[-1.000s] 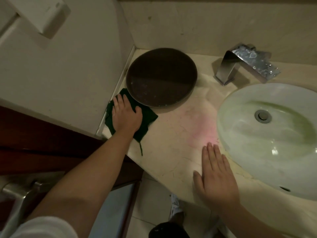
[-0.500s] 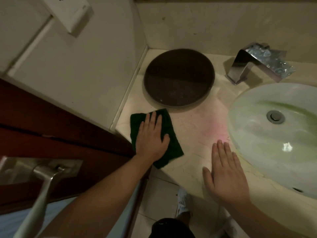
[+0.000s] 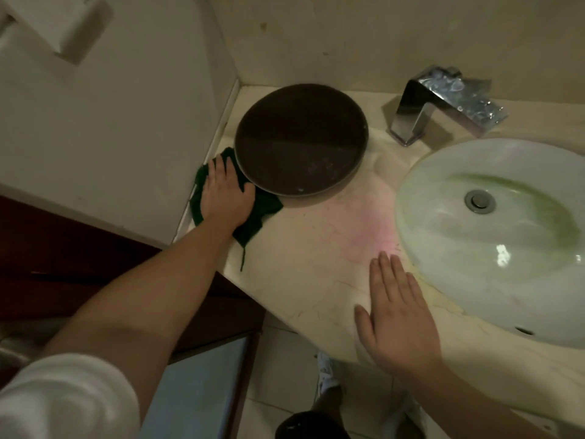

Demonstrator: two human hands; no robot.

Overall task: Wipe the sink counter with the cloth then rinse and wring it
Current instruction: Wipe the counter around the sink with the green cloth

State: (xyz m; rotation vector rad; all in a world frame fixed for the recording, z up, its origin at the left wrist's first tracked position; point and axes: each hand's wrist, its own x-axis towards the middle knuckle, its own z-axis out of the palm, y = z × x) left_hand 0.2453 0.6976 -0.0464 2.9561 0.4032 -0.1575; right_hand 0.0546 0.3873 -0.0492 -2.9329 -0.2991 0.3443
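The green cloth [image 3: 253, 213] is being pressed flat under the spread left hand [image 3: 226, 194], wedged between wall and brown tray [image 3: 300, 144]. The right hand [image 3: 397, 315] is lying open, holding nothing, on the counter [image 3: 310, 280]. Firm, overlapping strokes are being called for, with the tray skirted.

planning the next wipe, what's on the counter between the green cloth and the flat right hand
Nothing: in the head view, bare cream marble counter with a pinkish patch separates the dark green cloth and right hand.
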